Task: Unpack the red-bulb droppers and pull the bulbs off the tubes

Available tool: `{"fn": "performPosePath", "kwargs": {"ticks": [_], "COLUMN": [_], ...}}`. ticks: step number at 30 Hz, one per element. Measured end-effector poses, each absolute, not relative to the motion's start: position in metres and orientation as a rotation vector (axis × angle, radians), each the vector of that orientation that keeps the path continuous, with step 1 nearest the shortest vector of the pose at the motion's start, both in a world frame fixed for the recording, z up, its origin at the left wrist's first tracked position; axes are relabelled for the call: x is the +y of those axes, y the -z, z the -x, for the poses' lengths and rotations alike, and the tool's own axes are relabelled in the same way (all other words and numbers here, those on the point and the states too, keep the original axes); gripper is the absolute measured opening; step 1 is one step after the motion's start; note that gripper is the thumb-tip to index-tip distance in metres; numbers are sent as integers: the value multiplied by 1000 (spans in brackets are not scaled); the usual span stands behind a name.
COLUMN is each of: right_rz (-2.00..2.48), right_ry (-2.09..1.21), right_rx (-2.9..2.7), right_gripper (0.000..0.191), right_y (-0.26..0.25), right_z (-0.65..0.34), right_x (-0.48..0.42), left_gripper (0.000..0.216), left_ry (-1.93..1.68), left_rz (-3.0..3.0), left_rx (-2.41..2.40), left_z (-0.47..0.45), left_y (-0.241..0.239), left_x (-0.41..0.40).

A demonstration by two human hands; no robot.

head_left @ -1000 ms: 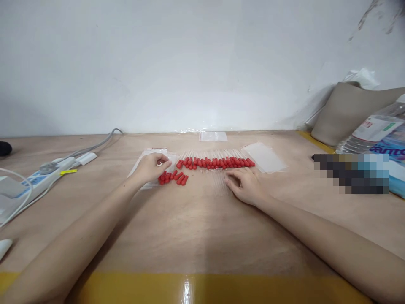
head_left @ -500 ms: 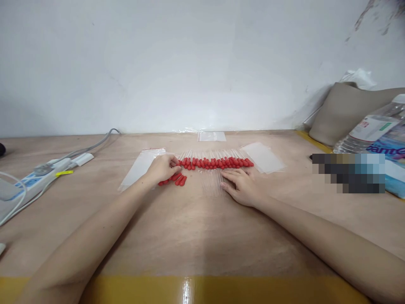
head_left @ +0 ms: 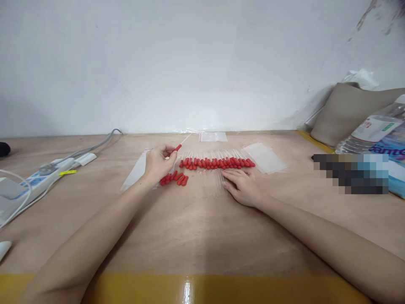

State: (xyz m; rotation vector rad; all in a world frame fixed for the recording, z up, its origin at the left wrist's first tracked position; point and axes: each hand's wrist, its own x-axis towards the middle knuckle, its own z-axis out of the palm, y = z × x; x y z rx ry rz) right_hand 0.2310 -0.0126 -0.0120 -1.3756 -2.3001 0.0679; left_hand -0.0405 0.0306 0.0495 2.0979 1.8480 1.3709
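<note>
"So, what has changed for us?"

"We now have one red, rubbery-looking, rounded bulb (head_left: 178,147) with a slim, clear tube (head_left: 186,138) pointing up and rightward; a second ago, no such piece showed in our grip."

"And our left hand (head_left: 160,162)?"

"Clamped on that bulb, thumb against fingers, near the left end of the long row of red-bulbed, clear-tubed droppers (head_left: 217,163). We judge it deals with one joined piece, apart from the rest."

"Nearby?"

"Just in front of the row's left part lie loose, red, rounded bulbs (head_left: 182,180), and farther right, a sheaf of thin, clear tubes (head_left: 213,182). Our right hand (head_left: 243,188) is at the sheaf's right edge, thumb apart from forefinger, much as before, so only the left side has really advanced, we think."

"Farther out?"

"Flat, clear plastic bags (head_left: 265,157) beyond the right hand, all on the brown, wood-patterned table (head_left: 177,236)."
</note>
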Motion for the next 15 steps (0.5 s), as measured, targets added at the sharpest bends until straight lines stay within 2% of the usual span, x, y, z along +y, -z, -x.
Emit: {"fn": "performPosePath", "kwargs": {"ticks": [10, 15], "right_rz": [1370, 1292], "right_ry": [-131, -88], "right_rx": [-2274, -1925], "right_gripper": [37, 30], "right_y": [11, 12], "right_z": [-225, -233], "right_x": [-11, -8], "left_gripper": [14, 12], "left_ry": [-1544, -1503], "left_rz": [-2193, -2371], "left_rx": [1576, 1292], "left_z": [13, 1], "left_y": [-37, -16], "left_x": [14, -5]}}
